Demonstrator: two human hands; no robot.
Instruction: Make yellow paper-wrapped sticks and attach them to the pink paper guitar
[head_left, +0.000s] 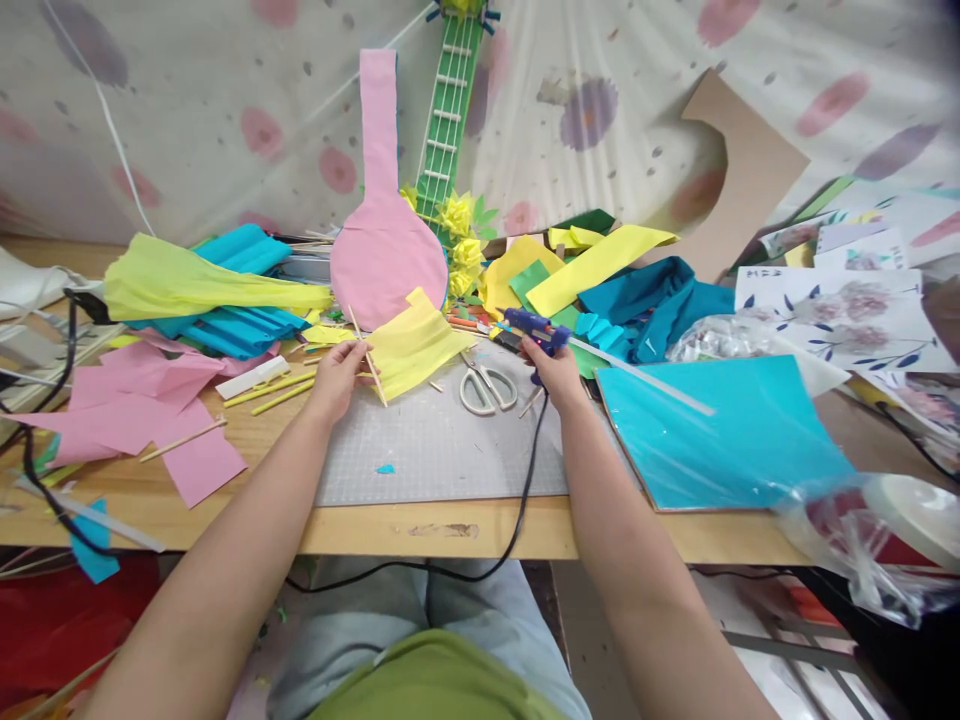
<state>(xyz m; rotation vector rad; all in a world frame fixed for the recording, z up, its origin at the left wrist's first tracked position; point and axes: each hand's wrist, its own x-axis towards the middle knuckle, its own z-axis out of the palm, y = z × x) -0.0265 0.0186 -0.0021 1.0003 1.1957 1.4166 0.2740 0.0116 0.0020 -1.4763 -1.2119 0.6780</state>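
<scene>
Yellow crepe paper (424, 350), creased and unevenly cut, lies at the frame's centre against a thin stick (378, 382) pinched in the left hand (339, 382); the right hand (553, 366) wraps a blue glue gun (534, 328). Scissors (481, 376) sit just beside its lower right edge, while grey mat (450, 450) gives room below, between the forearms (259, 520).

Cannot fully see the green fretted neck (448, 120), cropped at upper centre, or the glue gun (527, 323), part-hidden by the right hand (553, 370) mid-frame.
</scene>
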